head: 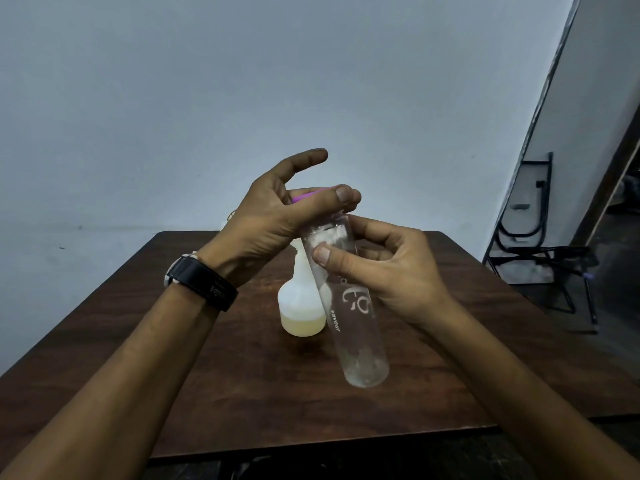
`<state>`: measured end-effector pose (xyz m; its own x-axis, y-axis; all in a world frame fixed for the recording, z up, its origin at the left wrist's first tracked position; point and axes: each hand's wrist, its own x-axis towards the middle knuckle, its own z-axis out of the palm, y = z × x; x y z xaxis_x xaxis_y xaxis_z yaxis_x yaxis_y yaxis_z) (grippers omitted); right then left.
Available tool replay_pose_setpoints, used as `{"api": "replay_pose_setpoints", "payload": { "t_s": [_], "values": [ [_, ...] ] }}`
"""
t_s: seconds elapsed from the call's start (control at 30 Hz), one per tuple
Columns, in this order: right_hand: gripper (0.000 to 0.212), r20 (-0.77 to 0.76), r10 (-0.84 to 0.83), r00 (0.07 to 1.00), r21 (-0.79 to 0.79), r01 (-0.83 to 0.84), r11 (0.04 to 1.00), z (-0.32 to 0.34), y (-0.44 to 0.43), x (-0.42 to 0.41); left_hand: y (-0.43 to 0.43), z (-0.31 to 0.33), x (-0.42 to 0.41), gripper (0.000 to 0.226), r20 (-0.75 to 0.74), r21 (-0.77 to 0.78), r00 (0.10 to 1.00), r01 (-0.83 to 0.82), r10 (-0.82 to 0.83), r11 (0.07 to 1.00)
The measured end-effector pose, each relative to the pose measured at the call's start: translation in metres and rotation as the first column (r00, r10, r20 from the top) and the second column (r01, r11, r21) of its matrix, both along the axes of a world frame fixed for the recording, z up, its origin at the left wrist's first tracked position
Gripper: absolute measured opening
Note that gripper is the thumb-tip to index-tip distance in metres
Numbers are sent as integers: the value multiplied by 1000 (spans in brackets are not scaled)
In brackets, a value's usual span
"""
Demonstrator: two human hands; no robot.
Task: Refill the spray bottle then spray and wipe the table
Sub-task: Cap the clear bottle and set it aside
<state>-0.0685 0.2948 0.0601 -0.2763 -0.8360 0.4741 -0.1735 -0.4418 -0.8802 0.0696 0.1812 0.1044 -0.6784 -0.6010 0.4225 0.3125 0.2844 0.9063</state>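
A clear glass water bottle (pixel 356 327) with white print is held tilted above the brown table (pixel 145 375). My right hand (pixel 384 268) grips its upper part, thumb on the front. My left hand (pixel 277 213) pinches the bottle's purple cap (pixel 308 195) between thumb and fingers, the index finger raised. Behind the bottle stands a white translucent spray bottle body (pixel 300 306) on the table, holding a little yellowish liquid at its bottom. Its top is hidden by my hands.
A pale wall rises right behind the table's far edge. Black metal frames and a folded chair (pixel 540 244) stand on the floor at the right. A small white object (pixel 227 218) peeks out behind my left wrist.
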Motion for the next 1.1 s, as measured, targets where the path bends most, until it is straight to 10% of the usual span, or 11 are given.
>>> {"api": "replay_pose_setpoints", "payload": {
  "t_s": [0.37, 0.57, 0.77, 1.1],
  "values": [
    [44, 27, 48, 998, 83, -50, 995, -10, 0, -17, 0, -9, -11, 78, -15, -132, 994, -105, 104, 986],
    [40, 19, -220, 975, -25, 220, 975, 6, 8, -52, -28, -6, -1, 49, -168, -194, 882, -467, 440, 863],
    [34, -12, -393, 920, -7, 393, 920, 19, -9, -106, -86, -42, 21, 36, 96, -330, 719, -629, 688, 704],
    [49, -167, -508, 845, 72, 525, 848, 1, -127, -178, -146, -122, 14, 42, 492, -607, 512, -378, 704, 699]
  ]
}}
